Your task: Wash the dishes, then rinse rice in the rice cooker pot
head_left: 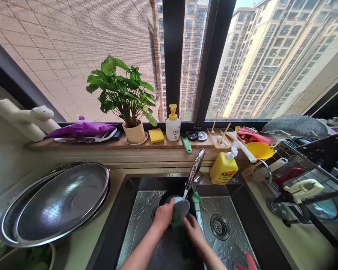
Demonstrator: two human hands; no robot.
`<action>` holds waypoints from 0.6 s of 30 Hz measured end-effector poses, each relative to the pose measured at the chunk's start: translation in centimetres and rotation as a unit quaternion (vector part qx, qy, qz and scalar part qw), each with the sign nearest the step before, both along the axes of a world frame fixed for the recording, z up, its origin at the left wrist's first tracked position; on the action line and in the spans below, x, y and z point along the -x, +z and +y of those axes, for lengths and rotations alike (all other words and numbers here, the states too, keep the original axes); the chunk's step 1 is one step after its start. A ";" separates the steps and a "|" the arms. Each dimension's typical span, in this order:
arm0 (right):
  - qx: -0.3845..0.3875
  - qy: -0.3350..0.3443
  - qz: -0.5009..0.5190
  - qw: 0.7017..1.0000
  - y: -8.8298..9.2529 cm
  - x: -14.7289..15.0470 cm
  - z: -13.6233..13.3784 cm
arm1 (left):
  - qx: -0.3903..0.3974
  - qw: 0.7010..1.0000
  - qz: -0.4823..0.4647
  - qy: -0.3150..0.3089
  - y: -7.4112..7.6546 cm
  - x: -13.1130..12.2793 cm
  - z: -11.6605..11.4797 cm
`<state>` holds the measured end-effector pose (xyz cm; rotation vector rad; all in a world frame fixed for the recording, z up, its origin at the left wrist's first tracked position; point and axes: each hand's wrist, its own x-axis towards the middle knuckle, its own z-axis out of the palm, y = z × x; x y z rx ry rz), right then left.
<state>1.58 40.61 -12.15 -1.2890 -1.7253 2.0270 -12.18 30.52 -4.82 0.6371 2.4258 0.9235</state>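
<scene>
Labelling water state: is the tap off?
No, water streams from the tap onto the dish held in the left hand.

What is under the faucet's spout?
Running water falls onto a pale round item gripped by the left hand, with the right hand near its edge. Whatever lies directly beneath the item is covered.

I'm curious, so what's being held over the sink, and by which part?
A pale round dish, under the running tap. The left grip holds its left edge; the right grip is at its lower right; whether it holds too can't be told.
</scene>
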 end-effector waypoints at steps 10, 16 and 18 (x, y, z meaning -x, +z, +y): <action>-0.084 0.195 0.111 0.971 7.7 4.4 5.1 | -0.188 0.975 -0.076 0.094 -1.9 1.6 -1.6; -0.152 0.192 0.040 0.969 10.4 1.8 6.0 | -0.266 0.940 -0.189 0.095 -3.6 0.5 2.8; -0.269 0.142 0.012 0.952 11.5 0.9 5.3 | -0.265 0.938 -0.205 0.090 -3.4 0.3 4.2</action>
